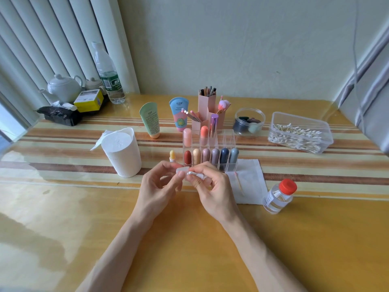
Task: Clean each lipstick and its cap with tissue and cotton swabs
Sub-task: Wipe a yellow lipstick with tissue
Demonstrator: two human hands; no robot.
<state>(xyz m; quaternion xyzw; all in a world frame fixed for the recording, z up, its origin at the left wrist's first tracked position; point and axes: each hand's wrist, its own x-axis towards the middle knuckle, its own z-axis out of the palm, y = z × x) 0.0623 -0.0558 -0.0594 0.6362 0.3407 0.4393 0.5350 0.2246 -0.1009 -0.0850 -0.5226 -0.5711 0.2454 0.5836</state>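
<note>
Lipstick cap (182,170), small, translucent and slightly frosted, sits above the glossy yellow table (189,239), held between both hands; its uncapped lipstick (172,155), a pale yellow rounded bullet, stands upright at eleven o'clock from the hands, just beside the organizer (228,140); that organizer is clear hard plastic split into square cells, at twelve o'clock; its front row holds six smooth capsule-shaped lipsticks in brick red, gold, mauve, dusty purple, navy and grey-blue; the back row holds a pale pink one, a coral one and a shiny purple tube; a soft white tissue roll (122,152) stands at ten o'clock; a clear rectangular tub (301,131) at two o'clock is heaped with cotton swabs (294,135); a flat tissue sheet (250,186) lies at three o'clock with a used swab (239,184) on it, and just beyond it stands a clear bottle (279,197) with a red lid; the left hand (160,186) curls its fingers and pinches the cap; the right hand (212,186) pinches a crumpled tissue wad (194,174) against the cap's right end; whether the wad goes inside I cannot tell.
</note>
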